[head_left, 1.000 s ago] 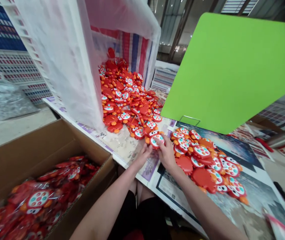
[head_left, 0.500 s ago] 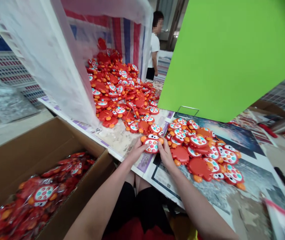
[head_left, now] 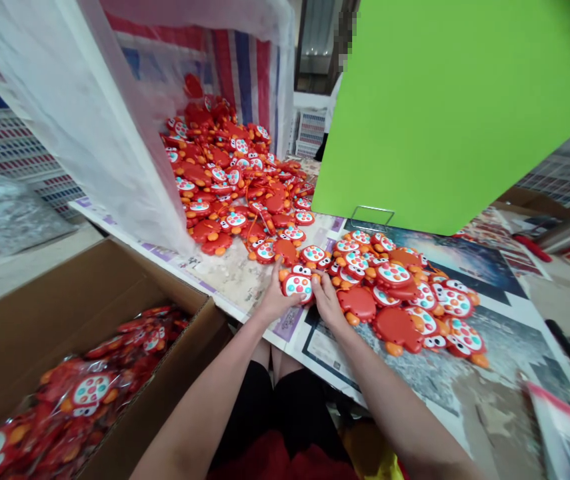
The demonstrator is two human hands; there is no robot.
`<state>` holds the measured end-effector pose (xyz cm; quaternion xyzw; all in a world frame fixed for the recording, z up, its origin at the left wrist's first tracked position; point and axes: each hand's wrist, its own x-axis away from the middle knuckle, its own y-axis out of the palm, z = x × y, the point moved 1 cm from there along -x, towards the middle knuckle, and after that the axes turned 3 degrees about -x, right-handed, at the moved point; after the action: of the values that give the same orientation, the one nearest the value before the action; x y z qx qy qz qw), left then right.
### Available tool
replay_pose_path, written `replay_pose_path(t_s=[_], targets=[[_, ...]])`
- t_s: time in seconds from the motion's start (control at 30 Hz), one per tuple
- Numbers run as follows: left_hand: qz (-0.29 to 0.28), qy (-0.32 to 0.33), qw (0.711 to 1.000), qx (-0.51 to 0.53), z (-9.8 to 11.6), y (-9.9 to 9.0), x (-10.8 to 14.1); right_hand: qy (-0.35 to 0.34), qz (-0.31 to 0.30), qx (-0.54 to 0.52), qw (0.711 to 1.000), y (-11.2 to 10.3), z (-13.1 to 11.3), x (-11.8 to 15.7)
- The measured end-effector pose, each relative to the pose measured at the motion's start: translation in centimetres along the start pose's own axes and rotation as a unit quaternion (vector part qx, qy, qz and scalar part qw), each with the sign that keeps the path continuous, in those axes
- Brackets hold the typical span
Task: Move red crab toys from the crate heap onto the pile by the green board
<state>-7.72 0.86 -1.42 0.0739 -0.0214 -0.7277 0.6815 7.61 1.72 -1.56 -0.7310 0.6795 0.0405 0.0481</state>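
Between my hands is a red crab toy [head_left: 298, 284] with orange claws, two eyes and a white oval face of coloured dots, tilted up toward me. My left hand [head_left: 275, 299] grips its left side, thumb across the lower front. At its right edge my right hand [head_left: 327, 301] pinches the toy near the claw; some of those fingers are hidden behind it. Just right of my right hand lies a group of similar crab toys [head_left: 397, 277], some face up and some showing plain red backs. A larger heap of them [head_left: 245, 173] spreads beyond my hands.
A white-framed bin with a striped lining [head_left: 249, 67] lies open toward me behind the heap. An upright green board [head_left: 445, 113] stands at the back right. At lower left, a cardboard box [head_left: 165, 353] holds bagged crab toys. A person is mostly hidden behind the board.
The toy in my hands has tilted slightly, and my left hand has shifted along its side. The view has moved a little. The person behind has moved right, mostly behind the green board.
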Motion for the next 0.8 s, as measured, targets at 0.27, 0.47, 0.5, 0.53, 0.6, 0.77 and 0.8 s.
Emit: replay_pose_path(t_s=[0.27, 0.47, 0.5, 0.53, 0.6, 0.77, 0.8], targets=[[0.003, 0.059, 0.998, 0.014, -0.4, -0.5, -0.5, -0.069, -0.042, -0.028, 0.996, 0.3, 0.5, -0.1], [0.015, -0.003, 0.997, 0.073, -0.9, -0.5, -0.6, -0.013, 0.019, -0.127, 0.992, -0.2, 0.0, -0.9], [0.002, -0.019, 0.995, 0.096, -0.8, -0.4, -0.5, -0.009, 0.04, -0.16, 0.986, -0.7, -0.4, -1.0], [-0.01, -0.028, 0.993, 0.114, -0.7, -0.3, -0.4, -0.014, 0.059, -0.194, 0.979, -1.2, -0.9, -1.2], [-0.023, -0.027, 0.991, 0.126, -0.4, -0.2, -0.3, -0.046, 0.075, -0.241, 0.967, -2.2, -2.0, -1.6], [-0.023, -0.02, 0.994, 0.108, -0.3, -0.2, -0.4, -0.101, 0.025, -0.092, 0.99, -2.0, -2.4, -3.5], [-0.021, -0.02, 0.994, 0.106, -0.3, -0.3, -0.5, -0.119, 0.032, -0.019, 0.992, -1.7, -2.2, -4.2]])
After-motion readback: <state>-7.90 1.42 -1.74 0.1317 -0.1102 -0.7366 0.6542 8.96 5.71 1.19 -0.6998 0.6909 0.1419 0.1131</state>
